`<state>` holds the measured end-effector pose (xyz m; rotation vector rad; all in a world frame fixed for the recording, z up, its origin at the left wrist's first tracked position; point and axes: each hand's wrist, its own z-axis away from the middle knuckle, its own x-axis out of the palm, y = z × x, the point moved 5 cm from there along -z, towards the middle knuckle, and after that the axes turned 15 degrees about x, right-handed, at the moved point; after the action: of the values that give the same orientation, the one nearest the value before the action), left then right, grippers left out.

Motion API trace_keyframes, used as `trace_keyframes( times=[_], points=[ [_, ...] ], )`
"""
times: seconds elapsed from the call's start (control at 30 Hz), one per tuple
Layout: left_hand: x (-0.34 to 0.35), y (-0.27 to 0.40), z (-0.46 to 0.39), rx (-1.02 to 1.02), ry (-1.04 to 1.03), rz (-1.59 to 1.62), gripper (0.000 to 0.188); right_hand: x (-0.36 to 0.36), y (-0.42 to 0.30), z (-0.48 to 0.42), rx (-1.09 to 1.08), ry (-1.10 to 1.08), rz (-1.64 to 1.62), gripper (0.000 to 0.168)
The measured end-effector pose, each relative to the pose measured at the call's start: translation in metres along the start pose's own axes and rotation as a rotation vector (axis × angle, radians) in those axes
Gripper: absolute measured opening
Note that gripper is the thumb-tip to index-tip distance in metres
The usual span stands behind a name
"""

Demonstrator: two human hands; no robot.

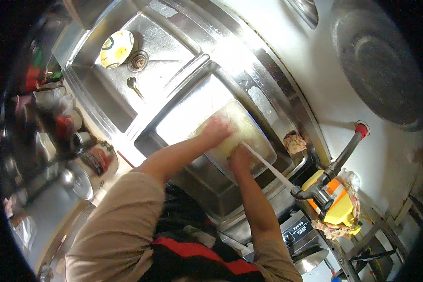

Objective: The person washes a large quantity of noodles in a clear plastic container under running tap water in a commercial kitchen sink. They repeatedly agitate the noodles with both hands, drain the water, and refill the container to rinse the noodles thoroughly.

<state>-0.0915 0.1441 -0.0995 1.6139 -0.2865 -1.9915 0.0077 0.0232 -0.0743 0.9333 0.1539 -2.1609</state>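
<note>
A clear rectangular plastic basin stands in the nearer bowl of a stainless steel sink, with water and a pale yellow-green mass blurred inside it. My left hand is in the basin, its fingers bent and partly lost in the pale contents. Lower and to the right, my right hand is also in the basin, close to where a stream of water lands. That stream runs from the metal tap on the wall pipe. Blur and water hide the fingers, so any hold cannot be made out.
The other sink bowl holds a patterned bowl, a spoon and a drain. A crumpled cloth or sponge rests by the rim. Behind the tap is a yellow-orange bottle. Jars and a lidded pot crowd the left counter.
</note>
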Motion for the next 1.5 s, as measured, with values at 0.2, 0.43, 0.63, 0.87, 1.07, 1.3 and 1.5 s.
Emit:
trace_keyframes(
  times=[0.2, 0.43, 0.63, 0.87, 1.07, 1.3, 1.5],
  points=[
    [-0.067, -0.001, -0.014, 0.128, -0.231, -0.011, 0.040, -0.046, 0.028, -0.012, -0.227, -0.031, -0.416, 0.069],
    [-0.107, 0.028, 0.011, 0.027, -0.123, -0.043, 0.050, -0.065, 0.007, 0.026, -0.348, 0.446, -0.047, 0.072],
    [-0.042, -0.019, -0.047, -0.027, -0.156, 0.139, 0.062, -0.009, -0.001, -0.080, 0.043, -0.129, -0.733, 0.062],
    [-0.079, 0.017, -0.029, 0.027, -0.323, 0.110, 0.065, 0.017, 0.042, -0.083, -0.390, -0.175, -0.698, 0.058],
    [-0.039, 0.027, 0.044, 0.136, 0.013, -0.271, 0.064, -0.029, -0.008, 0.044, -0.488, 0.645, 0.040, 0.072],
    [-0.037, 0.008, -0.036, -0.031, -0.203, 0.112, 0.042, 0.004, 0.025, -0.025, -0.193, 0.172, -0.442, 0.074],
    [-0.067, 0.026, 0.054, 0.145, -0.029, -0.227, 0.055, -0.037, 0.004, 0.072, -0.366, 0.482, -0.092, 0.070]
  ],
)
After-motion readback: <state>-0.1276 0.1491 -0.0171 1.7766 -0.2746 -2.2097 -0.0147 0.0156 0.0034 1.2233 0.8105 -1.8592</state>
